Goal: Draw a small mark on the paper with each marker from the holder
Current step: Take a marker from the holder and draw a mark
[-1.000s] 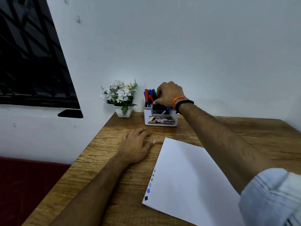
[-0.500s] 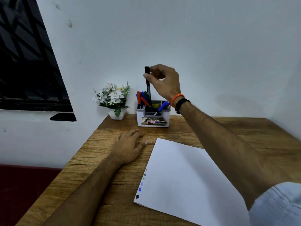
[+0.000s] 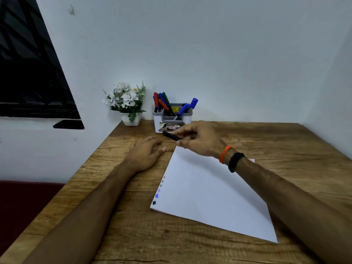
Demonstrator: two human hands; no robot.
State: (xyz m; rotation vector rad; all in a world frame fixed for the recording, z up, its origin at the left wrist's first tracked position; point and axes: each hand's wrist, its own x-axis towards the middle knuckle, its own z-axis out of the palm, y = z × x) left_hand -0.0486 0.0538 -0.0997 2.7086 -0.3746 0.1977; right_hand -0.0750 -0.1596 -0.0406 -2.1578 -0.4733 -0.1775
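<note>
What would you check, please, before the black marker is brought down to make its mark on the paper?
1. Marker in hand: ok. The right hand pinches the black marker above the table.
2. Cap off: cannot tell; the hand hides part of the marker.
3. Paper steadied: not ok. The left hand rests flat on the table beside the paper, not on it.
4. Room for a mark: ok. The row of small marks runs along the left edge, and the paper is bare beyond it.
5. Other markers stowed: ok. They stand in the holder.
</note>
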